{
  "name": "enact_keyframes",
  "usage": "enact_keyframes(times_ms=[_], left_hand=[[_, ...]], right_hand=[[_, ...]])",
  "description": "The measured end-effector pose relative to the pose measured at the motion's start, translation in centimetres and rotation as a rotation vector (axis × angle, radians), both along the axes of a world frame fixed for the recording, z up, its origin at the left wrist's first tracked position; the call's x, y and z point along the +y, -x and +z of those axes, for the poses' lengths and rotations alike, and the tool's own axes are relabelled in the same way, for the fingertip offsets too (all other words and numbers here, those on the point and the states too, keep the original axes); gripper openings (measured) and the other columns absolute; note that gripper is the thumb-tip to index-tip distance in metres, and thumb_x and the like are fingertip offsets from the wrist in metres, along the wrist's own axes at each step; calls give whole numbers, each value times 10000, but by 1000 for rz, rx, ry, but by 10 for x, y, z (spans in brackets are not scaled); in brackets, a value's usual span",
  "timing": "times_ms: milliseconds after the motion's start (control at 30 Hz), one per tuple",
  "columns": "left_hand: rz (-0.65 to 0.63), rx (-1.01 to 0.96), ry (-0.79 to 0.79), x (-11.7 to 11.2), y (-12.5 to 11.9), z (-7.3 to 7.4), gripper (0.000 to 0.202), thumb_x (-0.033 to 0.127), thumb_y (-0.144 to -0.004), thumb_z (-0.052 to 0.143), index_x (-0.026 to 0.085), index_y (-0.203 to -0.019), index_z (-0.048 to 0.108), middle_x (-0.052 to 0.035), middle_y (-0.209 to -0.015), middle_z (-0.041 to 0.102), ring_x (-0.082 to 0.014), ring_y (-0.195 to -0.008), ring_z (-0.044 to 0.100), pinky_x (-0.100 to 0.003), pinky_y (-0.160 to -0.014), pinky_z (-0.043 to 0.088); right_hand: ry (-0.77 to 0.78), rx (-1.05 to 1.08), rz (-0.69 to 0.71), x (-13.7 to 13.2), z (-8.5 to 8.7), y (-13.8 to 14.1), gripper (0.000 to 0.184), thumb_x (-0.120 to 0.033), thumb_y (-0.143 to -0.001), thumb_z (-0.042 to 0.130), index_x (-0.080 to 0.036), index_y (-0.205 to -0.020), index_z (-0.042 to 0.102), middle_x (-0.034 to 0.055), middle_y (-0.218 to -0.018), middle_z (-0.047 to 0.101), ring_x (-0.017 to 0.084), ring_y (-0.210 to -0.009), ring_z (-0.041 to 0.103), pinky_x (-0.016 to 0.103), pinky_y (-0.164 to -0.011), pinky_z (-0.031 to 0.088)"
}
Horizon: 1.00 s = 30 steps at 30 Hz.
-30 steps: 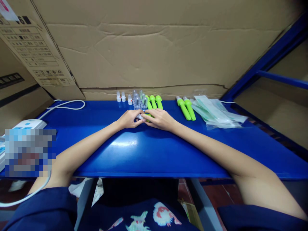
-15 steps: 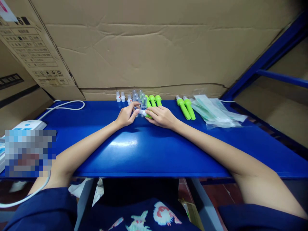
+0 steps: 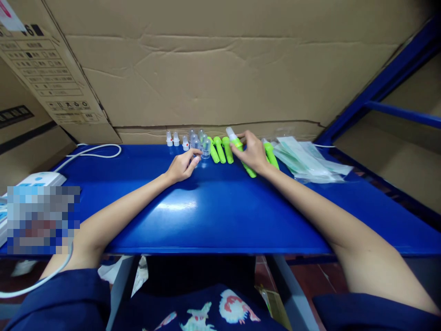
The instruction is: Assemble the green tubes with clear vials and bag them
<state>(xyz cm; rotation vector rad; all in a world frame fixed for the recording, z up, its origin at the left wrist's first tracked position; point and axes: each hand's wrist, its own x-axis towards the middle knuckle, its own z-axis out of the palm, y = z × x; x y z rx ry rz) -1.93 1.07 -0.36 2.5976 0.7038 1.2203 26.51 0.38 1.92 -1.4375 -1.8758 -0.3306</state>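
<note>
My right hand (image 3: 254,154) is closed round a lime-green pen-shaped tube (image 3: 240,148) with a white tip, held tilted just above the blue table (image 3: 213,207). Three more green tubes (image 3: 220,149) lie side by side to its left, and another green tube (image 3: 271,154) lies just right of the hand. My left hand (image 3: 182,166) rests on the table with its fingertips pinched on a clear plastic cap (image 3: 197,158) at the front of a cluster of clear caps (image 3: 200,140).
Small white caps with red bases (image 3: 173,138) stand at the back. Clear plastic bags (image 3: 306,158) lie at the right. A white power strip (image 3: 41,178) and cable (image 3: 93,149) sit at the left. Cardboard boxes (image 3: 206,69) wall the back; a blue rack frame (image 3: 389,92) rises at the right.
My right hand has moved right and back from the caps, carrying a green tube toward the two at the right. My left hand stays by the clear caps.
</note>
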Motion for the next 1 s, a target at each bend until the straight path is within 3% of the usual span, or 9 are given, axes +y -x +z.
enact_keyframes(times_ms=[200,400,567,1000], left_hand=[[20,42,4,-1,0,0,416,441,-1035,333,144,-1179,587,-81,-931,724,-168,-791,703,-275,-746,533],[20,94,-32,-1,-1,0,381,401,-1032,345,141,-1175,583,-95,-968,735,-169,-798,714,-272,-733,536],[18,112,-58,0,-1,0,367,389,-1029,355,137,-1165,584,-91,-967,739,-163,-782,717,-259,-711,531],[11,155,-75,-4,-3,5,405,401,-1039,322,133,-1085,622,-105,-944,737,-187,-844,720,-291,-768,536]], right_hand=[[110,41,-170,10,-3,-18,408,-519,-934,460,-161,-1079,592,172,-1047,700,315,-940,635,420,-785,477],[248,-124,-303,19,-8,-29,381,-450,-919,477,-114,-998,638,224,-1040,702,375,-1045,602,461,-879,418],[362,-171,-359,21,-9,-33,325,-366,-907,488,-105,-1021,644,210,-1075,709,376,-1091,594,462,-924,376],[340,-207,-413,26,-11,-35,394,-387,-925,459,-68,-1041,659,241,-1061,706,382,-1070,595,478,-909,350]])
